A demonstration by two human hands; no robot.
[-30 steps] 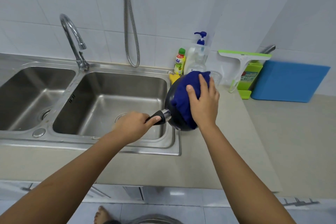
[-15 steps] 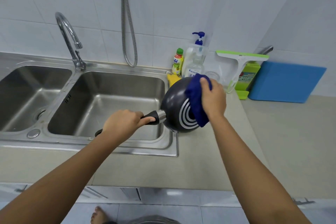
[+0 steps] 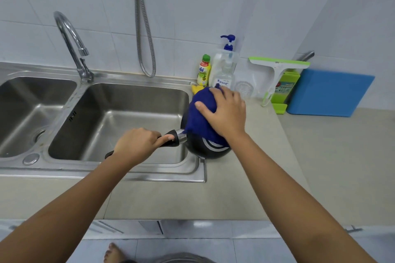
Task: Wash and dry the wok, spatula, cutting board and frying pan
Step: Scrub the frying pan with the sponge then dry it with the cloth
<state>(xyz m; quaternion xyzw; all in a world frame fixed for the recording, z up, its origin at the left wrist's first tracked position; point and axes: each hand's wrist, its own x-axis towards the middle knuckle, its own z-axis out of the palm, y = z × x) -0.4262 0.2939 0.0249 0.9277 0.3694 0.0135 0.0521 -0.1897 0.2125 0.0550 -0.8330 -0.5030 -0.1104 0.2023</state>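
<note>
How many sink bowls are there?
2. The left bowl runs off the picture's left edge. The right bowl lies beside it, next to the counter. The tap stands behind, between them. No more seem hidden.

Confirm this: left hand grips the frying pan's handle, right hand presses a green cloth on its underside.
Wrong colour: the head view shows the cloth is dark blue. Otherwise right: left hand grips the frying pan handle, right hand presses the cloth on its underside.

"Kassa" on clear pump btl (image 3: pixel 223 80); green-cap btl (image 3: pixel 203 72) label unreadable.
</note>
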